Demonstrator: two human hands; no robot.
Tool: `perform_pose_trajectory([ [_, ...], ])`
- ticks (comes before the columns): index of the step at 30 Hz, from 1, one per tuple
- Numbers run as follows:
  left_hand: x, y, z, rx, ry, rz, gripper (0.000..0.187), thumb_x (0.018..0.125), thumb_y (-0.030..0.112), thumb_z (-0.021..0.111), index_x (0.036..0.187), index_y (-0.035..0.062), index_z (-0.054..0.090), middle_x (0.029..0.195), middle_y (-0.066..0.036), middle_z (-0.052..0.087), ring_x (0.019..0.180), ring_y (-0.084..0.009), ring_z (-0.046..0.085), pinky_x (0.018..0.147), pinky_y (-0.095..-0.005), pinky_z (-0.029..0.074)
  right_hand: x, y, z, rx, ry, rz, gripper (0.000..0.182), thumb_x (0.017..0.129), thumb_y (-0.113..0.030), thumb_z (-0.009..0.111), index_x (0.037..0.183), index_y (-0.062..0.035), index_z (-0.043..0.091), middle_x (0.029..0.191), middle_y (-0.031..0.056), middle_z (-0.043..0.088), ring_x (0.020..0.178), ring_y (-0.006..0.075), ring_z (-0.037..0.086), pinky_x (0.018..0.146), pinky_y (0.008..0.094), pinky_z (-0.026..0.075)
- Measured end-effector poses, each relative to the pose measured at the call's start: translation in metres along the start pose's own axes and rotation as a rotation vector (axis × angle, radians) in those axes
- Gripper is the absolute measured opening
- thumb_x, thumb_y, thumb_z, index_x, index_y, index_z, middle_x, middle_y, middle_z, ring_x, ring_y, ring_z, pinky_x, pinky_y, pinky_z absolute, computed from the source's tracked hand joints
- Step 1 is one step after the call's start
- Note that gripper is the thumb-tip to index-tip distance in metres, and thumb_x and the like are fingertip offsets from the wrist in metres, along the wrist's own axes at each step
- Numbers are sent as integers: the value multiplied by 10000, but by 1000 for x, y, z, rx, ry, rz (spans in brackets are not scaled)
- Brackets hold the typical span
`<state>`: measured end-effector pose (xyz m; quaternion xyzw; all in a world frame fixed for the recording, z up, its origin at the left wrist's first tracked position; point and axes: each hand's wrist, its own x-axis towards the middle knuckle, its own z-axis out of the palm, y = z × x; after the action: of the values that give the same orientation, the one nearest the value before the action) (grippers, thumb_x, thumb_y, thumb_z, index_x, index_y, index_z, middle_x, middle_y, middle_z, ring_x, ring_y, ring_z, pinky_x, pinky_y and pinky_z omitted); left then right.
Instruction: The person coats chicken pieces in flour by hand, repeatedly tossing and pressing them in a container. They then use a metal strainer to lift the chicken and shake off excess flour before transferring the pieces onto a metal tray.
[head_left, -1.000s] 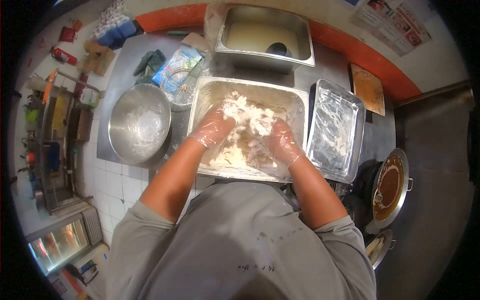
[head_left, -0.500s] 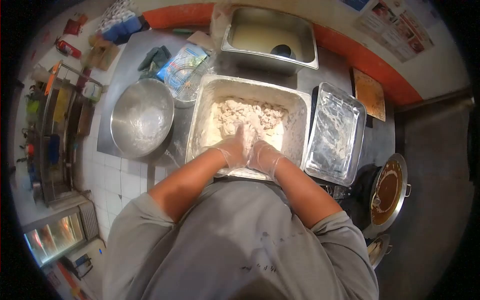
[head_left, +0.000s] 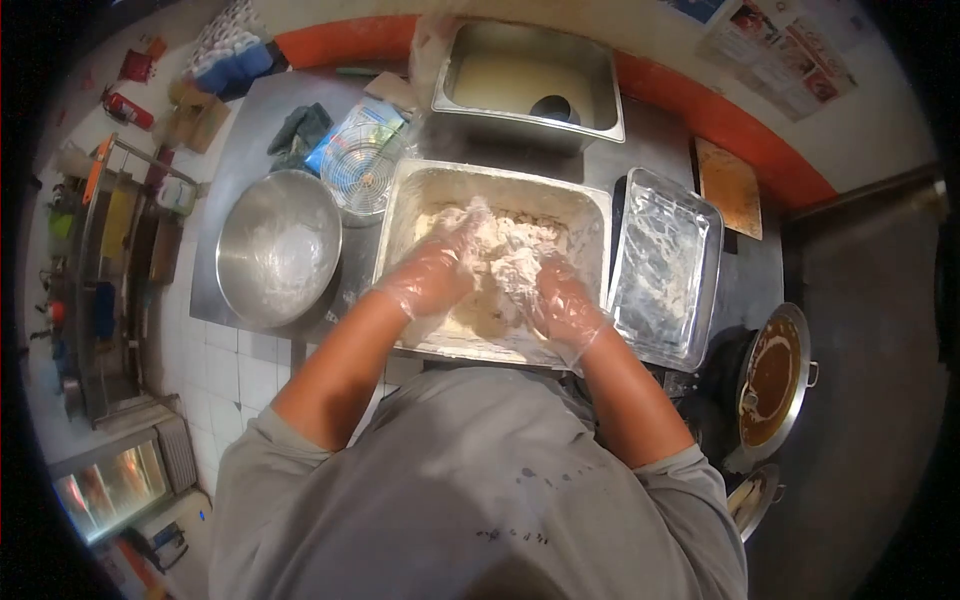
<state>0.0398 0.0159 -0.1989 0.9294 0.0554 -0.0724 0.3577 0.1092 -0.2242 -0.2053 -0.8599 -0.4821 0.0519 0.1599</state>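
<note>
A deep metal pan (head_left: pixel 592 215) holds loose flour and a heap of flour-coated pieces (head_left: pixel 520 255), whose kind the coating hides. My left hand (head_left: pixel 437 275), in a clear plastic glove, is inside the pan at the heap's left side, its floury fingers stretched toward the far wall. On the other side, my right hand (head_left: pixel 565 298), gloved the same way, touches the near right edge of the heap. Blur and flour cover its fingertips, so its grip is not clear. Some coated pieces lie between the two hands.
Left of the pan stands a steel bowl (head_left: pixel 278 250), with a wire strainer (head_left: pixel 358 172) behind it. A floury metal tray (head_left: pixel 668 268) is at the right. Behind is a deep container (head_left: pixel 530 80) of pale liquid. A wide pan (head_left: pixel 775 375) of brown liquid sits lower right.
My hands were close together at the near middle of the pan. They have spread apart, the left moving left and forward, the right moving right. The heap between them has shifted.
</note>
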Motion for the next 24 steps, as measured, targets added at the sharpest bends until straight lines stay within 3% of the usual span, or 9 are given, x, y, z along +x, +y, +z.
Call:
perform_pose_trajectory([
  [2,-8,25,-17,-132,-161,204,670,905,150,659,1526,105,411,1429,-154,536,1243,-236,550,1092,-354,413,10,-17,-13,23,-81,0,372,903,-295,686,1123,5,691,1057,239,680,1050,391,617,963,452,497],
  [4,0,22,-9,-502,-324,204,645,921,255,652,1496,64,430,1408,-154,542,1257,-272,548,1099,-383,412,24,-43,-13,608,197,395,404,938,-307,660,1225,-24,647,1115,218,681,1084,355,618,982,444,498],
  [7,5,-9,17,-405,-52,201,599,909,259,659,1436,29,490,1375,-170,562,1277,-294,541,1095,-403,424,25,-57,-6,1498,421,661,290,953,-235,663,1166,-38,651,1089,197,684,1005,308,648,941,412,520],
  [9,3,-6,14,-527,-79,197,517,916,120,606,1416,22,519,1389,-189,556,1339,-289,509,1120,-394,413,15,-37,-2,595,395,240,321,922,-279,691,1124,-33,656,1055,210,682,959,336,655,897,417,526],
  [13,5,3,15,-661,-129,185,362,882,24,555,1235,-6,633,1143,-133,662,1097,-241,622,953,-359,495,3,-7,23,486,309,329,270,837,-210,731,997,-5,657,955,225,663,897,391,647,833,458,523],
  [15,2,8,3,-293,56,307,309,863,3,544,1152,-12,654,1079,-103,672,999,-214,626,895,-362,495,-3,-4,31,446,373,332,209,807,-152,743,930,-6,658,918,226,653,875,400,646,801,476,522],
  [18,-4,13,-13,-311,103,-41,305,876,20,534,1153,-9,657,1084,-113,676,1018,-216,630,903,-362,492,-18,-5,15,267,444,324,210,821,-176,736,916,-5,660,877,235,647,873,407,639,797,475,518],
  [20,1,3,-21,-324,88,10,299,897,54,549,1171,-8,652,1106,-124,672,1040,-226,627,921,-369,487,-23,-3,-11,345,227,524,241,841,-213,720,954,-9,660,902,232,649,908,398,637,827,479,514],
  [24,0,-9,-6,-516,117,228,317,954,174,599,1212,-6,634,1174,-171,648,1116,-265,608,982,-389,465,-17,-17,-22,154,-64,356,296,862,-257,705,1012,-5,673,934,239,662,946,392,641,880,473,507],
])
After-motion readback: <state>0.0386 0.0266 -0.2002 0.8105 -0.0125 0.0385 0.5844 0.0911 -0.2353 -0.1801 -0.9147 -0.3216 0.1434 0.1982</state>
